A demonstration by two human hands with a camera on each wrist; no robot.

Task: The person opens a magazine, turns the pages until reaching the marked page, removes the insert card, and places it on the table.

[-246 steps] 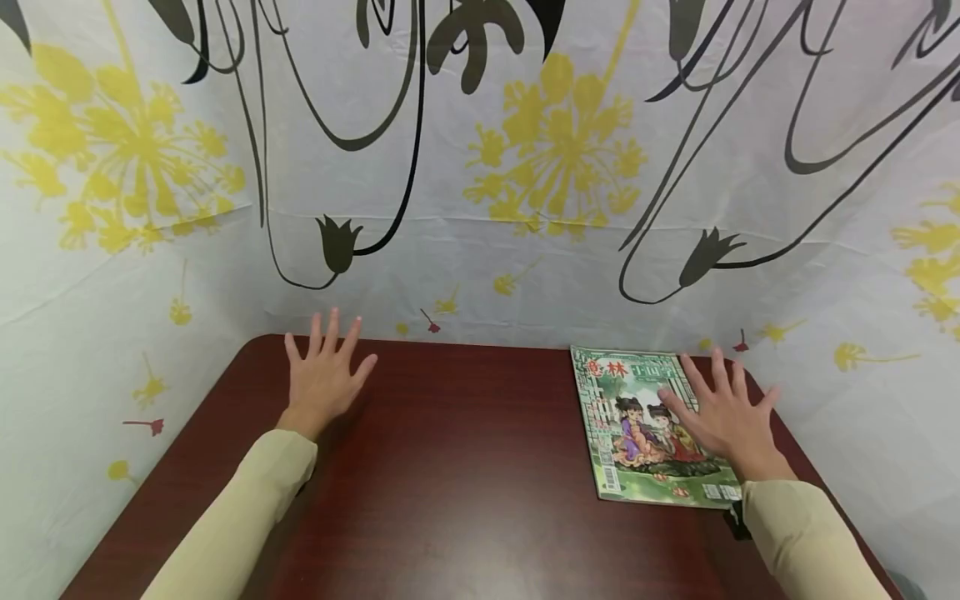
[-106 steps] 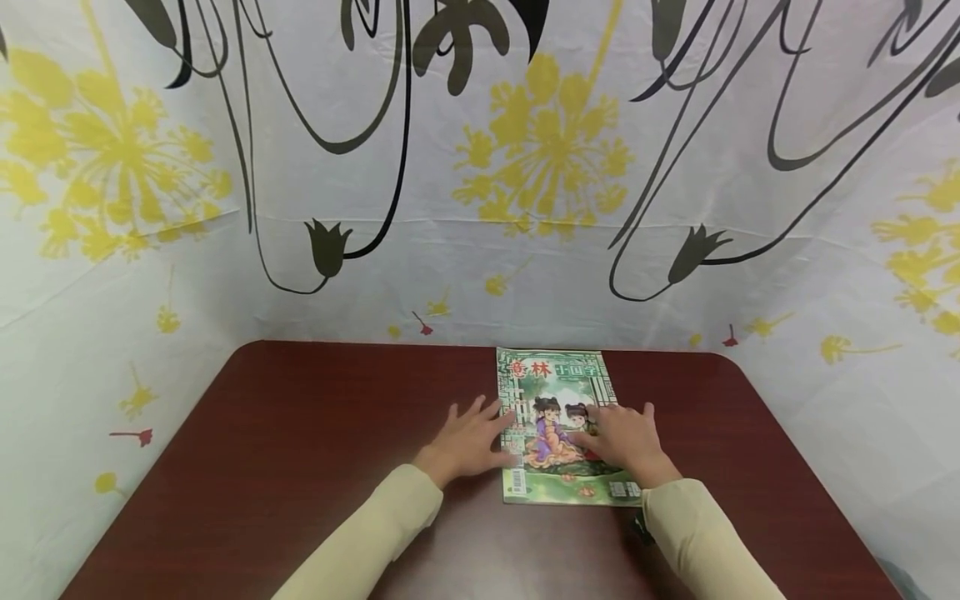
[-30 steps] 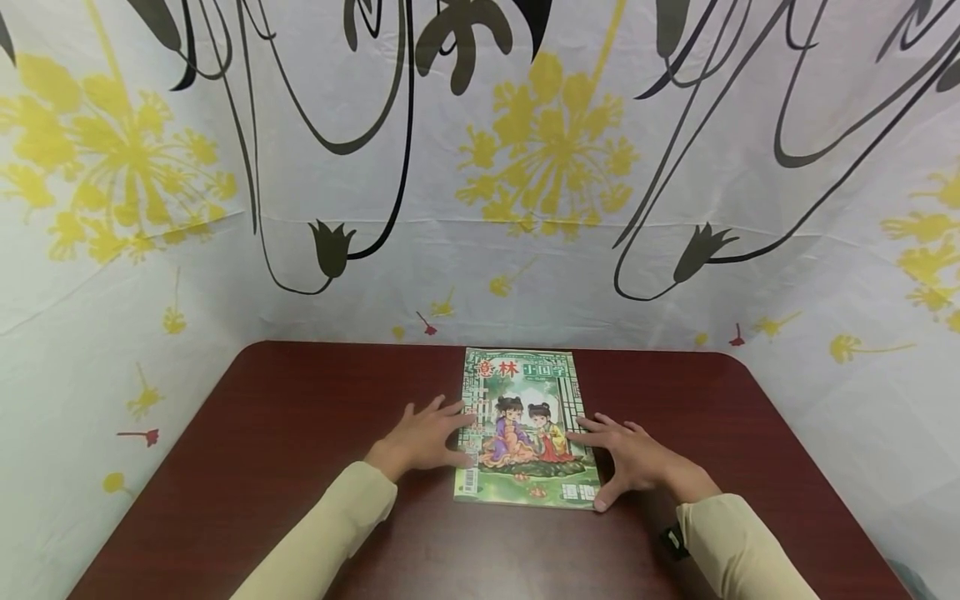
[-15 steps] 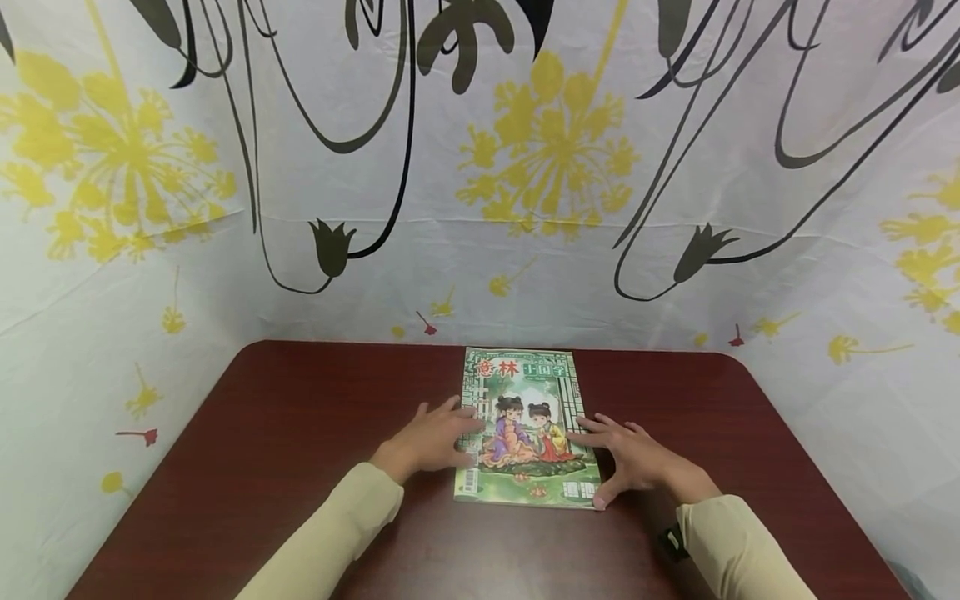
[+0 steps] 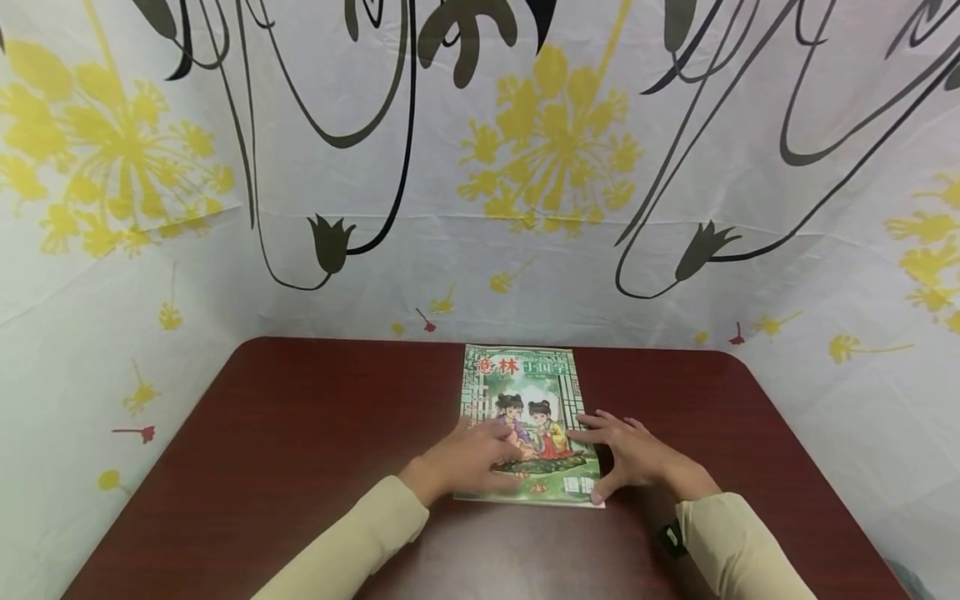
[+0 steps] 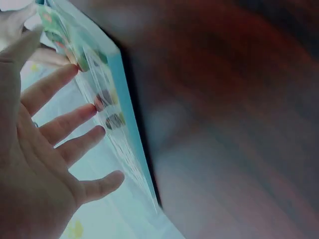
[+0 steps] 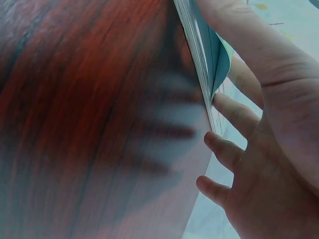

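Magazine (image 5: 547, 429) lies flat, face up, on the dark red table (image 5: 337, 417), about midway between its sides, top end close to the far edge. Placing it looks finished to me; opening it, as far as I can judge, has barely begun: the cover (image 7: 219, 57) bows up a little from the pages (image 7: 195, 50) at the right, but no spread shows. The person's left hand (image 5: 465, 457) lays loose, spread fingers over the lower left, grasping nothing; whether the tips press or hover I can't make out. The right hand (image 5: 636, 457) stands at the right edge, fingers relaxed, thumb at the near corner, no pinch visible. The left hand hides part of the artwork, and both sleeves (image 5: 352, 542) are cut off.
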